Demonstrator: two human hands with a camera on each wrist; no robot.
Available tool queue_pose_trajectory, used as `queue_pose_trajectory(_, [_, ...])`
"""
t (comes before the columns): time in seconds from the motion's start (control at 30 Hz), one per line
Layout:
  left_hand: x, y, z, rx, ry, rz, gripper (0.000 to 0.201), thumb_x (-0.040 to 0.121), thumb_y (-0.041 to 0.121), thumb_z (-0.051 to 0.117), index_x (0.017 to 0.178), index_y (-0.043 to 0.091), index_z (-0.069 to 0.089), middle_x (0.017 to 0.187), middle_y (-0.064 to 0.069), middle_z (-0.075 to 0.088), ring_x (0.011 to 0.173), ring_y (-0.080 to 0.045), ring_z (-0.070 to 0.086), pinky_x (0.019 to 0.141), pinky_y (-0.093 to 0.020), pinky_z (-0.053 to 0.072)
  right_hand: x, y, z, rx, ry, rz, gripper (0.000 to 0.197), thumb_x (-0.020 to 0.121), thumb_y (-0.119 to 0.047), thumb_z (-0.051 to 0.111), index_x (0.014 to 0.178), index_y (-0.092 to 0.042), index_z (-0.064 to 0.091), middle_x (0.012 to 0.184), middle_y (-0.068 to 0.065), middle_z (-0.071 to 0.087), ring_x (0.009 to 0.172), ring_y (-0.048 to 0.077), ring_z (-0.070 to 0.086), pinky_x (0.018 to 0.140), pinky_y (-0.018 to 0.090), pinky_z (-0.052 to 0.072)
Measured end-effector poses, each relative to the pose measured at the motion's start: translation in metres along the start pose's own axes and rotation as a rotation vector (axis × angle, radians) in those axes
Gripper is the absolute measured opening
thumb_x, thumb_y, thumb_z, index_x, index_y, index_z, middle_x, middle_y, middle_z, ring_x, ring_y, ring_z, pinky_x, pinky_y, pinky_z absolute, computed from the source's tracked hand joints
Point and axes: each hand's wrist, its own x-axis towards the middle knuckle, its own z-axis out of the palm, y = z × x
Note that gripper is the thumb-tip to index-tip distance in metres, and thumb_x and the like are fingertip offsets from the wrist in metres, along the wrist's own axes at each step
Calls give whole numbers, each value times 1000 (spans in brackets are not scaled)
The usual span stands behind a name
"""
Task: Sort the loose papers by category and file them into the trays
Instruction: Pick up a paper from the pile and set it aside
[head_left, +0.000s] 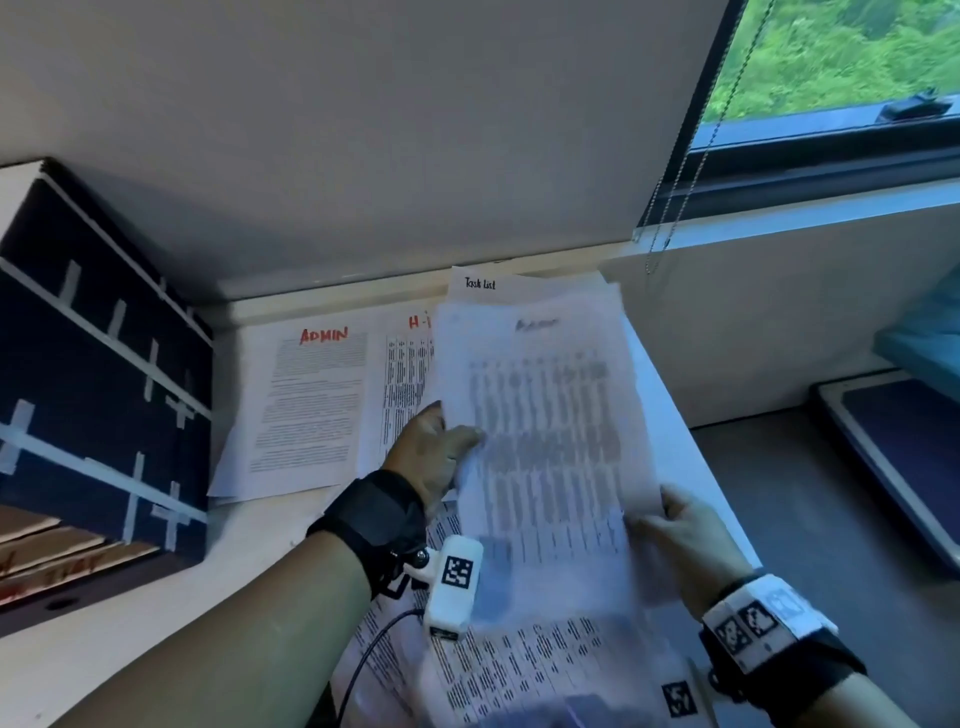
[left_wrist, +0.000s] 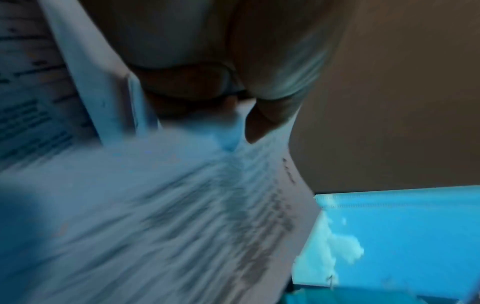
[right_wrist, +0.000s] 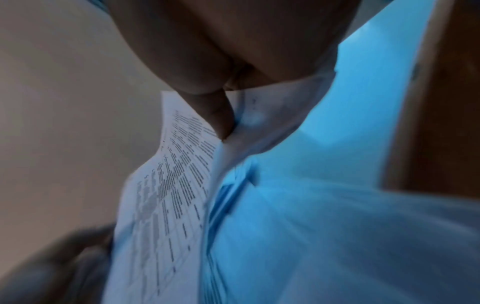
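Note:
A printed sheet with a table (head_left: 545, 447) is lifted above the desk, blurred by motion. My left hand (head_left: 441, 447) pinches its left edge, thumb on top. My right hand (head_left: 685, 535) pinches its lower right edge. In the left wrist view the thumb and fingers of the left hand (left_wrist: 233, 115) close on the sheet (left_wrist: 182, 205). In the right wrist view the right hand (right_wrist: 223, 115) pinches the sheet (right_wrist: 176, 185). On the desk lie a paper headed ADMIN (head_left: 306, 405), a paper with a red H heading (head_left: 405, 374) and a Task List paper (head_left: 483, 285) behind the lifted sheet.
A dark tray unit with white tape strips (head_left: 88, 364) stands at the left. More printed papers (head_left: 519, 670) lie near the front. A wall and a window with a bead cord (head_left: 680, 197) rise behind. A dark flat panel (head_left: 898, 457) and a blue object (head_left: 924, 332) sit at right.

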Motion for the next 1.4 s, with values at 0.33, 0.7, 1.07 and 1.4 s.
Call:
queue_pose_trajectory(0.33, [-28, -29, -44, 1231, 55, 12, 48, 89, 47, 62, 129, 23, 51, 128, -6, 46, 105, -24, 54, 87, -32, 50, 94, -42, -28, -319, 144, 138, 10, 75, -8, 69, 84, -11, 70, 84, 7, 71, 74, 23, 65, 67, 31, 53])
queue_pose_trajectory(0.7, [-49, -52, -44, 1321, 132, -31, 81, 79, 60, 67, 140, 17, 35, 124, -8, 50, 101, -25, 58, 83, -34, 52, 77, -64, -11, -808, 366, 77, 44, 80, -29, 68, 116, -8, 54, 111, 14, 58, 96, 33, 60, 77, 35, 51])
queue_pose_trajectory(1.07, [-48, -56, -59, 1192, 43, 20, 55, 94, 47, 60, 137, 21, 36, 115, -4, 60, 86, -21, 63, 76, -32, 53, -78, 27, 13, -816, -55, 65, 49, 72, -63, 74, 93, -25, 51, 89, -7, 60, 85, 18, 58, 71, 31, 43])
queue_pose_trajectory(1.4, [-24, -38, -59, 1450, 58, 226, 46, 83, 42, 72, 118, 21, 51, 118, -8, 46, 98, -24, 48, 79, -34, 47, -67, 42, 12, -588, 73, 88, 56, 65, -44, 87, 104, -29, 50, 94, -7, 61, 92, 17, 60, 84, 31, 48])
